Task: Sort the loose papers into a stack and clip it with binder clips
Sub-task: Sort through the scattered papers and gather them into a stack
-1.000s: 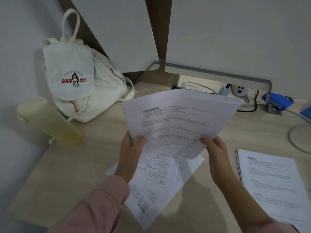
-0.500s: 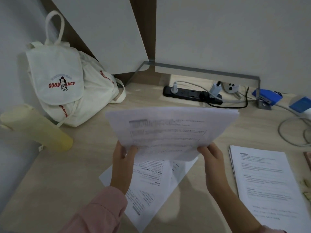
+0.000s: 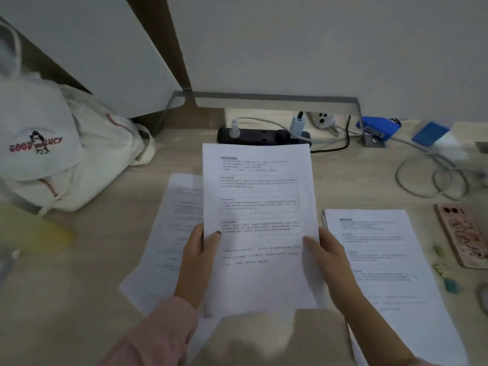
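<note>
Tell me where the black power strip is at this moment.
In the head view the black power strip lies at the back middle of the desk, just behind the top edge of the held papers.

Seen from above, the person's left arm is covered by a soft, loose-fitting pink sleeve [image 3: 158, 334], its cuff slightly rumpled and ending just short of the wrist. The left hand [image 3: 196, 260] is bare, its thumbnail [image 3: 218, 233] dark, apparently painted. The right hand [image 3: 328, 256] is bare too, and the right forearm [image 3: 375, 320] is uncovered along most of its visible length.
</note>
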`<state>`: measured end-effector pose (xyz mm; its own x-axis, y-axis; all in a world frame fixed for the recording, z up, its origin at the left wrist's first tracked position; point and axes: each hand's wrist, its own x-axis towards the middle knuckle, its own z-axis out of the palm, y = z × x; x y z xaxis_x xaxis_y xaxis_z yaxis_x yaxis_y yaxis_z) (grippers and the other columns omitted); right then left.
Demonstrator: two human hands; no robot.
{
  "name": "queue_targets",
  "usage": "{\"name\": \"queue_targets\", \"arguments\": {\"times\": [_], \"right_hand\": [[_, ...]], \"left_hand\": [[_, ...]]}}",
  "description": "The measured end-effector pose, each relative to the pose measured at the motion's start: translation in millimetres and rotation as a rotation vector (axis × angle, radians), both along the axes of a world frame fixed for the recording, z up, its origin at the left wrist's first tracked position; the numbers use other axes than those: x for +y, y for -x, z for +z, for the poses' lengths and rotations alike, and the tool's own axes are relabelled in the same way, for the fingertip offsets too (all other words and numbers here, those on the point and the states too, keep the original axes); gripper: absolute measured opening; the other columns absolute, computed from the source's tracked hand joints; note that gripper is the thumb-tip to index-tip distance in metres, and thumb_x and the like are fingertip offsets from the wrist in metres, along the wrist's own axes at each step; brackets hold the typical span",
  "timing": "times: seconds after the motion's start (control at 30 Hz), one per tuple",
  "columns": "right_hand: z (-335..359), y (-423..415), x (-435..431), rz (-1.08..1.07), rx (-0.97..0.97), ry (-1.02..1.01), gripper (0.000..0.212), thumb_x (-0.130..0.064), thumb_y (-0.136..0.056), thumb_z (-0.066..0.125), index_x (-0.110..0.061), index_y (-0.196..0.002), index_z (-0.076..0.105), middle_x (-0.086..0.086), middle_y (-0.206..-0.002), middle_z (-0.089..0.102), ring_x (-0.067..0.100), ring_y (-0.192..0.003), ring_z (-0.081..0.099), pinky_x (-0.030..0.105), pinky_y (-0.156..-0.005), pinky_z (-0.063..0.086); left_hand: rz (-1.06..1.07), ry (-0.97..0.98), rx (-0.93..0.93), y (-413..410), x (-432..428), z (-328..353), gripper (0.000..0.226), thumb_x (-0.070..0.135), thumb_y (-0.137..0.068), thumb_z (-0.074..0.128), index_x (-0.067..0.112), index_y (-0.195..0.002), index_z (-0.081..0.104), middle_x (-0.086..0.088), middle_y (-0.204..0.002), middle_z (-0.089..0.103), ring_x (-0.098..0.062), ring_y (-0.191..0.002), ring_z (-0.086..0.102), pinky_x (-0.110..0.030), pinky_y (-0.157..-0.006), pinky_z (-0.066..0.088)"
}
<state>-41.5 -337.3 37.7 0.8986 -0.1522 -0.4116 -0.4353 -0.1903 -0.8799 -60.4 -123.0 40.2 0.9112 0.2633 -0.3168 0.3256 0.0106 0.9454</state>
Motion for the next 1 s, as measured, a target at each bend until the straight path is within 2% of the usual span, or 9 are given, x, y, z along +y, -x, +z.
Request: {"name": "queue_targets", "arguments": {"times": [0.1, 0.23, 0.37, 0.43, 0.5, 0.6, 0.7, 0.83, 1.0], "right_hand": [[-6, 8, -52, -0.049, 0.054, 0.117, 0.015, -0.013, -0.09, 0.048, -0.004, -0.096, 0.058, 0.015, -0.089, 0.062, 0.024, -0.075, 0.057, 0.033, -0.065, 0.044], [-16, 22, -124, -0.108, 0.1, 0.262, 0.017, -0.016, -0.093, 0.045, -0.008, -0.095, 0.06, 0.01, -0.092, 0.066, 0.026, -0.083, 0.061, 0.042, -0.078, 0.049], [-29, 33, -184, -0.144, 0.134, 0.392, 0.018, -0.015, -0.093, 0.044, -0.009, -0.087, 0.06, 0.013, -0.084, 0.063, 0.031, -0.078, 0.058, 0.037, -0.068, 0.045], [-35, 37, -206, -0.142, 0.142, 0.466, 0.018, -0.013, -0.092, 0.044, -0.002, -0.086, 0.058, 0.018, -0.081, 0.059, 0.035, -0.075, 0.055, 0.033, -0.061, 0.038], [-44, 39, -224, -0.161, 0.127, 0.552, 0.016, -0.007, -0.089, 0.048, 0.002, -0.083, 0.059, 0.02, -0.081, 0.056, 0.039, -0.079, 0.053, 0.034, -0.061, 0.035], [-59, 42, -240, -0.141, 0.164, 0.621, 0.02, -0.005, -0.087, 0.05, 0.0, -0.103, 0.062, 0.017, -0.097, 0.059, 0.035, -0.093, 0.054, 0.037, -0.077, 0.043], [-68, 46, -241, -0.085, 0.216, 0.598, 0.037, -0.006, -0.086, 0.053, -0.007, -0.122, 0.053, 0.017, -0.117, 0.056, 0.035, -0.106, 0.053, 0.044, -0.091, 0.044], [-68, 47, -232, -0.058, 0.228, 0.616, 0.047, 0.001, -0.083, 0.054, -0.001, -0.13, 0.046, 0.026, -0.122, 0.049, 0.039, -0.11, 0.046, 0.042, -0.095, 0.037], [-77, 35, -212, 0.096, 0.185, 0.572, 0.044, -0.001, -0.081, 0.055, -0.004, -0.125, 0.051, 0.02, -0.103, 0.052, 0.029, -0.096, 0.045, 0.032, -0.082, 0.038]], "left_hand": [[-0.149, 0.024, 0.118, -5, -45, -11, 0.016, 0.018, -0.095, 0.047, 0.01, -0.093, 0.061, 0.005, -0.087, 0.066, -0.009, -0.078, 0.061, -0.005, -0.058, 0.045], [-0.335, 0.019, 0.201, -4, -112, -24, 0.026, 0.02, -0.097, 0.043, 0.023, -0.076, 0.058, 0.012, -0.074, 0.062, 0.005, -0.064, 0.057, -0.004, -0.055, 0.039], [-0.45, -0.053, 0.268, 1, -174, -40, 0.032, 0.019, -0.096, 0.043, 0.018, -0.064, 0.05, 0.005, -0.066, 0.053, -0.011, -0.061, 0.047, -0.012, -0.052, 0.033], [-0.486, -0.116, 0.29, 4, -197, -51, 0.029, 0.017, -0.095, 0.044, 0.014, -0.068, 0.054, -0.004, -0.084, 0.059, -0.018, -0.074, 0.055, -0.013, -0.061, 0.037], [-0.492, -0.191, 0.307, 7, -213, -63, 0.025, 0.014, -0.093, 0.047, 0.02, -0.07, 0.054, -0.006, -0.101, 0.055, -0.013, -0.084, 0.055, -0.009, -0.07, 0.039], [-0.431, -0.25, 0.31, 13, -227, -76, 0.013, 0.008, -0.088, 0.05, 0.015, -0.089, 0.06, -0.005, -0.109, 0.053, -0.005, -0.089, 0.056, -0.007, -0.073, 0.042], [-0.393, -0.188, 0.33, 16, -233, -85, 0.026, 0.01, -0.085, 0.049, 0.015, -0.109, 0.059, -0.006, -0.12, 0.054, -0.007, -0.096, 0.062, -0.02, -0.085, 0.052], [-0.381, -0.168, 0.341, 13, -230, -84, 0.035, 0.016, -0.081, 0.046, 0.021, -0.113, 0.06, -0.001, -0.117, 0.061, -0.008, -0.1, 0.063, -0.034, -0.09, 0.053], [-0.29, -0.211, 0.363, 5, -202, -92, 0.044, 0.03, -0.071, 0.044, 0.028, -0.112, 0.059, -0.004, -0.114, 0.063, -0.018, -0.1, 0.063, -0.042, -0.09, 0.053]]}}
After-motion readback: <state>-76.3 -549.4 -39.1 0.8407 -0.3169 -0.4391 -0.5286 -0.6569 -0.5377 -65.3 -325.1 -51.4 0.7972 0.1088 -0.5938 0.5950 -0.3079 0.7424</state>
